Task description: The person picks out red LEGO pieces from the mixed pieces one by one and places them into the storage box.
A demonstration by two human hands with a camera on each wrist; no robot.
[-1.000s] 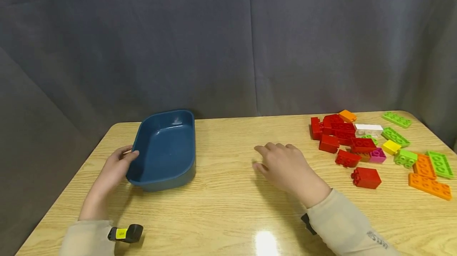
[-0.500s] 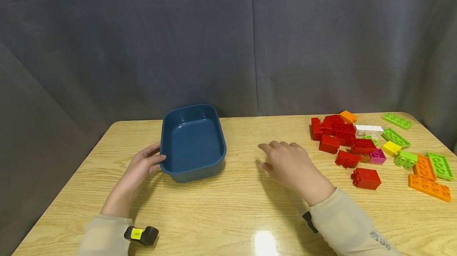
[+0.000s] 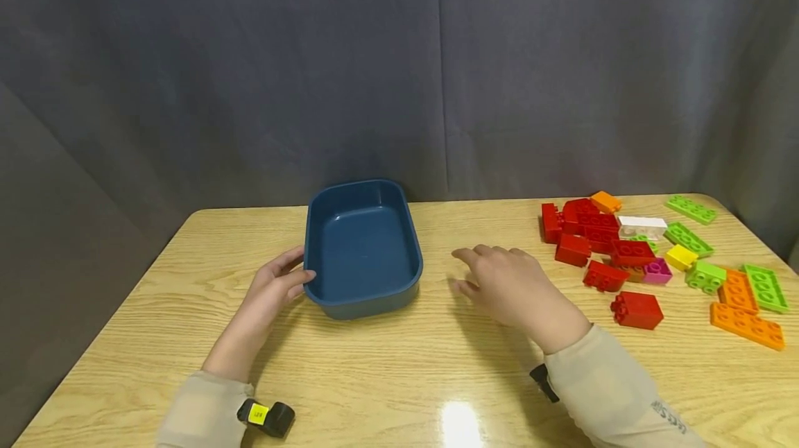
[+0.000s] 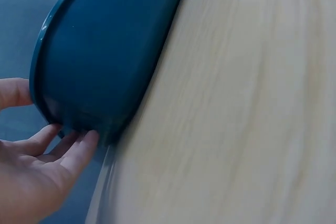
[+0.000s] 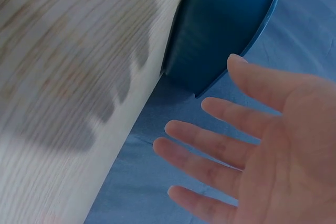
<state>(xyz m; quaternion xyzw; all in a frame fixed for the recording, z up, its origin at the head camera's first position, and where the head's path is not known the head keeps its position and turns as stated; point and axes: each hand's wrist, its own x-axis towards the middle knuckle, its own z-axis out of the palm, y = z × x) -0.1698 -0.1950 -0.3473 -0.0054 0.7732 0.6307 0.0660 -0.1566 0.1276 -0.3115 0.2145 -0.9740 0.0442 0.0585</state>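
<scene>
A blue plastic tub (image 3: 362,306) with rounded corners stands on the table, with nothing visible inside. My left hand (image 3: 270,288) holds its left wall, thumb over the rim and fingers against the outside. The left wrist view shows the fingertips (image 4: 86,139) on the tub's outer wall (image 4: 105,51). To the right of the tub is my right hand (image 3: 505,288), palm down above the table with fingers spread and nothing in them. In the right wrist view its fingers (image 5: 210,145) are apart from the tub (image 5: 226,19).
Several building bricks lie at the right of the wooden table (image 3: 374,378): a cluster of red bricks (image 3: 596,226), a nearer red brick (image 3: 638,311), a white brick (image 3: 643,227), a yellow brick (image 3: 681,257), orange plates (image 3: 747,324) and green plates (image 3: 765,287). A dark curtain (image 3: 349,73) hangs behind.
My left hand has moved the tub to the right, toward the middle of the table, and the tub has turned slightly. My right hand has barely moved.
</scene>
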